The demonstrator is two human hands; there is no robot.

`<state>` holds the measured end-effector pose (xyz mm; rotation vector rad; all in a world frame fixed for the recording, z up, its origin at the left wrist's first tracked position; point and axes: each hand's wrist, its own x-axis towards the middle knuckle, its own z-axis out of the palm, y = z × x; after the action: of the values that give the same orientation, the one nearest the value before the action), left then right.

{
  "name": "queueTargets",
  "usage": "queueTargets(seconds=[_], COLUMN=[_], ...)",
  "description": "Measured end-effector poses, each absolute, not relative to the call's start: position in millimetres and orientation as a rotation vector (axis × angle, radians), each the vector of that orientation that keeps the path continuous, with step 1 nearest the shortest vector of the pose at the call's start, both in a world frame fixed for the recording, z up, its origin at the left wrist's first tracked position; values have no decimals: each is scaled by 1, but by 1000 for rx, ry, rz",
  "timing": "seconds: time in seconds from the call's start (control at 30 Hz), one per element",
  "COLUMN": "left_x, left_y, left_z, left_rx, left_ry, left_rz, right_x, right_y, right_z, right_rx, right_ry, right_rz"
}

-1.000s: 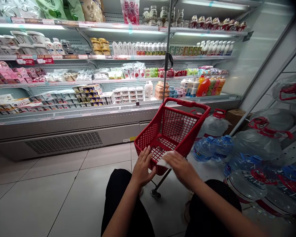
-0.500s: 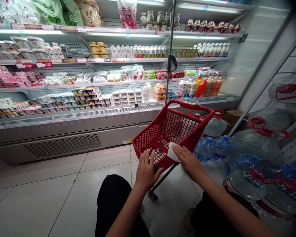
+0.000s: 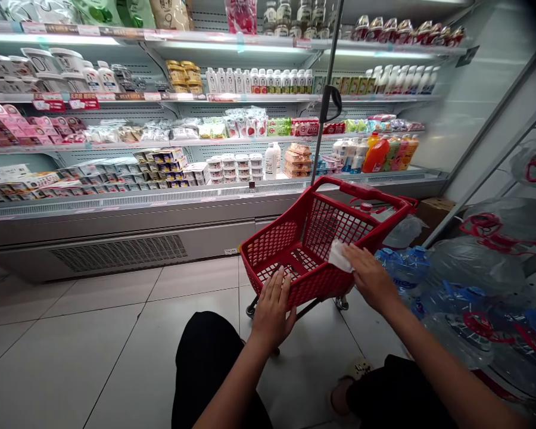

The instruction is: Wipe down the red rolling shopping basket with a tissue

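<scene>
A red plastic shopping basket on wheels (image 3: 304, 238) stands tilted on the tiled floor in front of me, with nothing visible inside. My left hand (image 3: 273, 310) rests on its near rim, fingers curled over the edge. My right hand (image 3: 370, 275) presses a white cloth (image 3: 339, 256) flat against the basket's right rim, fingers stretched over it. My knees in black trousers frame the bottom of the view.
An open chiller (image 3: 161, 149) with shelves of dairy cartons, bottles and packets runs along the back. Large water jugs (image 3: 473, 262) with red and blue caps are piled at the right. A thin metal pole (image 3: 324, 95) rises behind the basket. Pale floor tiles spread to the left.
My right hand with the white cloth has slid up and right along the basket's rim. The basket has shifted slightly right and my left hand has followed on its near edge.
</scene>
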<state>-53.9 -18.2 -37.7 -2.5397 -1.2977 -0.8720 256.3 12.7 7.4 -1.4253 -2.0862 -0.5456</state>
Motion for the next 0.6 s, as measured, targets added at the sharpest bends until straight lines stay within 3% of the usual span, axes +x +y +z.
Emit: queueTargets(seconds=[0.13, 0.4, 0.6], left_x=[-52, -50, -59], left_y=[-17, -15, -10], left_z=[-38, -40, -36], left_rx=[-2562, -2620, -2670], left_ry=[-1307, -1304, -1256], left_rz=[-901, -883, -858], right_x=[237, 152, 193], right_y=[9, -3, 8], right_z=[17, -36, -29], right_rx=[-1400, -1197, -1142], right_ry=[-2093, -2359, -2362], right_rz=[-576, -487, -452])
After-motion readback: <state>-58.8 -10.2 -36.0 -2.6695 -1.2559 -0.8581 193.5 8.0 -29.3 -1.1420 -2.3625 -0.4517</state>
